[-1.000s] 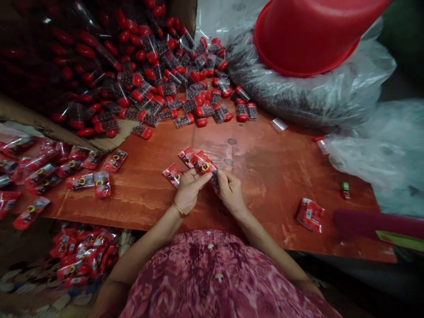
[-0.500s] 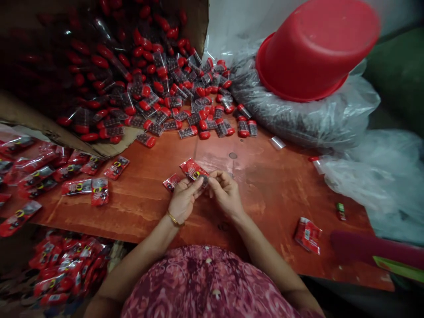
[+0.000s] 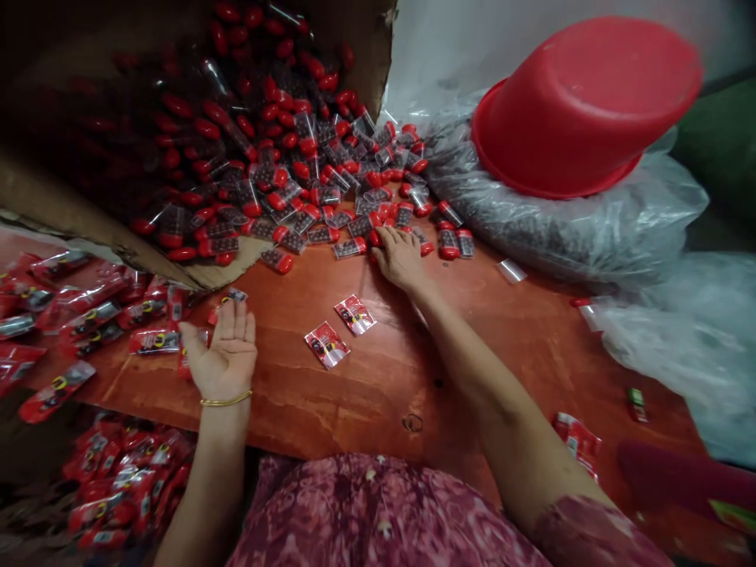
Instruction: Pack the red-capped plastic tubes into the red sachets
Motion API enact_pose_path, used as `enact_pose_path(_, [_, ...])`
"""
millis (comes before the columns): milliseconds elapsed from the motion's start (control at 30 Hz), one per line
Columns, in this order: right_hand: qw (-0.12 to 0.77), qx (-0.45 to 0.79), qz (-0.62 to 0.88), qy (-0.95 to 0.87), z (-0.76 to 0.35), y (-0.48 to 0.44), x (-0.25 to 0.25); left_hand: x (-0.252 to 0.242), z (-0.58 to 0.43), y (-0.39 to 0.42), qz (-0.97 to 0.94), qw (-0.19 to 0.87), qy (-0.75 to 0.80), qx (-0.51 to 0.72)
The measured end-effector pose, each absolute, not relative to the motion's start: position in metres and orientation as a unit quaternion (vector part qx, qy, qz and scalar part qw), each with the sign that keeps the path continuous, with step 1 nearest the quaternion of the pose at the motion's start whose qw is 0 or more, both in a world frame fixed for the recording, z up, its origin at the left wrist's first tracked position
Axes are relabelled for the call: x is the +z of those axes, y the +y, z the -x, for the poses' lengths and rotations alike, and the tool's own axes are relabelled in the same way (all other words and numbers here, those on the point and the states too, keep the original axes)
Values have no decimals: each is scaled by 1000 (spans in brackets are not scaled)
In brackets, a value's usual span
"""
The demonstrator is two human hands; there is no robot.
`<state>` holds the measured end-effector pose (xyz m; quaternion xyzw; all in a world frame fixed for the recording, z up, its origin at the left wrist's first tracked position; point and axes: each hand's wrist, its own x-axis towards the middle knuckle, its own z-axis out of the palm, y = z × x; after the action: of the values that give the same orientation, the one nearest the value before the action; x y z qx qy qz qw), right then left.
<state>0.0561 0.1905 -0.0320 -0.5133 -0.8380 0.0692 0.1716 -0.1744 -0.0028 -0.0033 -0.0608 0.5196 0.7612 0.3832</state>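
My left hand (image 3: 223,354) is open, palm up, with nothing in it, beside red printed packets (image 3: 154,341) at the left of the table. My right hand (image 3: 402,258) stretches forward to the near edge of a heap of small clear containers with red caps (image 3: 350,247). Its fingers are spread over a few of them and touch them, with the tips partly hidden. Between the hands, two small flat red printed packets (image 3: 327,345) lie apart on the table.
A cardboard box (image 3: 106,228) on its side spills the containers out. A red tub (image 3: 567,118) stands upside down on a filled plastic bag (image 3: 531,236). More packets (image 3: 130,480) lie below the table's left edge. At right are a red packet (image 3: 579,441) and a small green-topped item (image 3: 637,404).
My hands have parted from the packet they worked on together. The left moved left and opened; the right moved forward to the containers. The view has shifted slightly.
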Motion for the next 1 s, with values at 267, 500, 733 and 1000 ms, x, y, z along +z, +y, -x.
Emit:
enact_pose_path(267, [212, 66, 541, -811, -96, 114, -51, -19, 85, 32, -568, 275, 689, 356])
enact_pose_path(500, [381, 160, 555, -722, -119, 70, -49, -34, 81, 49, -635, 199, 703, 252])
enact_pose_path(733, [441, 512, 540, -501, -77, 50, -26, -28, 74, 41, -594, 219, 705, 319])
enact_pose_path(1000, [443, 578, 546, -414, -61, 59, -23, -9, 69, 35, -478, 312, 664, 484])
